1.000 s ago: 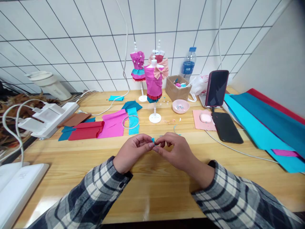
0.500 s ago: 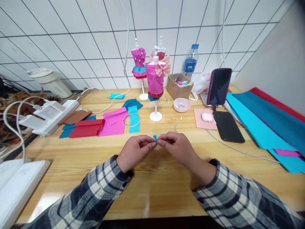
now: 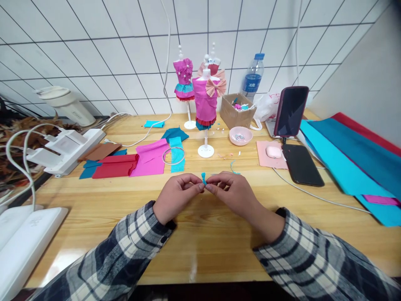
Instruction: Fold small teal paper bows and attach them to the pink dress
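Between the fingertips of both hands is a small twisted piece of turquoise crepe paper [image 3: 203, 177], its upper end sticking up above the fingers. My left hand [image 3: 178, 195] pinches it with thumb and forefinger from the left. From the right, my right hand [image 3: 234, 191] pinches it too, and the two sets of fingertips almost touch. A thin turquoise scrap [image 3: 232, 167] lies just beyond the right hand. Past the hands stands a mini dress form [image 3: 205, 100] in a pink paper dress with a peach bow.
Folded red crepe paper [image 3: 115, 166], a magenta sheet [image 3: 152, 156] and a metal ring [image 3: 163, 156] lie left. Behind are another dress form [image 3: 183, 75], a pink bowl [image 3: 240, 141] and a cardboard box [image 3: 233, 117]. Two phones, one flat [image 3: 302, 165], and coloured sheets [image 3: 351, 163] are right.
More of the turquoise paper now shows above the fingertips, standing more upright. Both hands keep their pinch in nearly the same place. The camera view has shifted slightly.
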A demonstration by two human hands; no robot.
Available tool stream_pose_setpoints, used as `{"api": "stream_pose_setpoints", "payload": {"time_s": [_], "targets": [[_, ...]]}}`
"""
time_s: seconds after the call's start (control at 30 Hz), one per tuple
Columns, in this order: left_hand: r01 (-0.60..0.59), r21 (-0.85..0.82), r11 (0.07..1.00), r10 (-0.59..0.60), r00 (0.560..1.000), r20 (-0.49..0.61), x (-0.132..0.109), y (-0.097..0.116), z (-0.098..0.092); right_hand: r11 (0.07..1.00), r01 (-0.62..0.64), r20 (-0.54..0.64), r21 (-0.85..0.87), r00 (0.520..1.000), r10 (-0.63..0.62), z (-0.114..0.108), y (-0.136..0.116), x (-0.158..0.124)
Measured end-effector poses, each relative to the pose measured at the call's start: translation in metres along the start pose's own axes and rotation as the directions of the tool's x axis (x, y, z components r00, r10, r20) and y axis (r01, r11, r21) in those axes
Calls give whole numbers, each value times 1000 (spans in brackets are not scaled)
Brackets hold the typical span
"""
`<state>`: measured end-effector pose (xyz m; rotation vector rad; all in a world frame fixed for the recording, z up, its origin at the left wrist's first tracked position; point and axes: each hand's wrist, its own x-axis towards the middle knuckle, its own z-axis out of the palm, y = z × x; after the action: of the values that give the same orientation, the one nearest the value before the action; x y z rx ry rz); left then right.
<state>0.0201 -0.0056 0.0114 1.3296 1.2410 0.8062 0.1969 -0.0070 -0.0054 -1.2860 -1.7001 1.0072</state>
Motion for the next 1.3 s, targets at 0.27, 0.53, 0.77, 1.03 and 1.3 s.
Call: {"api": "stream_pose_setpoints", "payload": {"time_s": [0.27,0.53,0.77,1.03,1.3], "targets": [[-23,46,999,20,998,62,0,3,-4,974,-148,85,173,987,135,-7,1,6],[-52,69,996,45,994,102,2,2,-4,980,-111,51,168,993,104,-4,1,3],[-77,168,983,71,997,43,1,0,-2,982,-118,105,147,989,103,-2,-1,2],[-123,258,958,80,982,174,0,6,-4,978,-148,188,145,975,119,-6,2,3],[-38,141,989,7,977,215,0,1,-4,982,-123,170,145,981,98,-5,1,3]]}}
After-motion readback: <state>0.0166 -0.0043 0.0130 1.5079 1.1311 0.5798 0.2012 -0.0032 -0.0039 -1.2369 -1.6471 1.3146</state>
